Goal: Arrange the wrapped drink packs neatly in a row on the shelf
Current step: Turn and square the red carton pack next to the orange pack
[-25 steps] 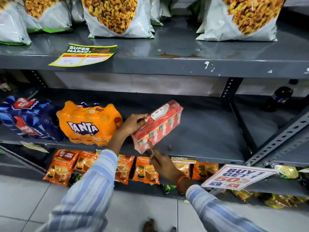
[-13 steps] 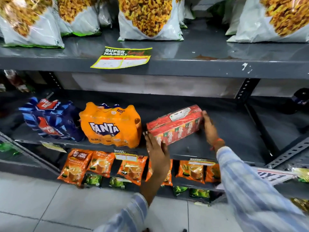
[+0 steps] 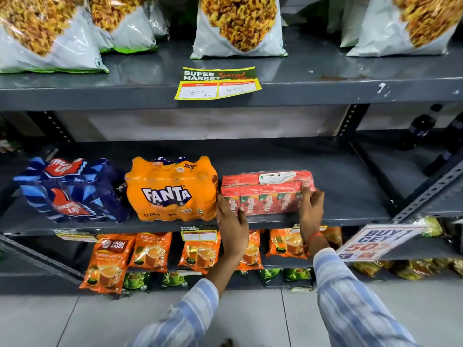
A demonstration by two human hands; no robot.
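Three wrapped drink packs stand in a row on the grey middle shelf (image 3: 350, 186). A blue Thums Up pack (image 3: 70, 191) is at the left, an orange Fanta pack (image 3: 170, 189) in the middle, and a red Maaza carton pack (image 3: 265, 191) to its right, almost touching the Fanta pack. My left hand (image 3: 231, 226) grips the red pack's lower left corner. My right hand (image 3: 310, 209) holds its right end, thumb on top. The red pack sits level on the shelf.
Large snack bags (image 3: 240, 23) stand on the upper shelf behind a yellow price tag (image 3: 218, 83). Orange tea packets (image 3: 150, 251) hang below. A slanted metal brace (image 3: 431, 191) and a tilted offer sign (image 3: 375, 241) are at the right. Bare shelf lies right of the red pack.
The red pack went from tilted in the air to level on the shelf beside the Fanta pack. My right hand moved from below it to its right end.
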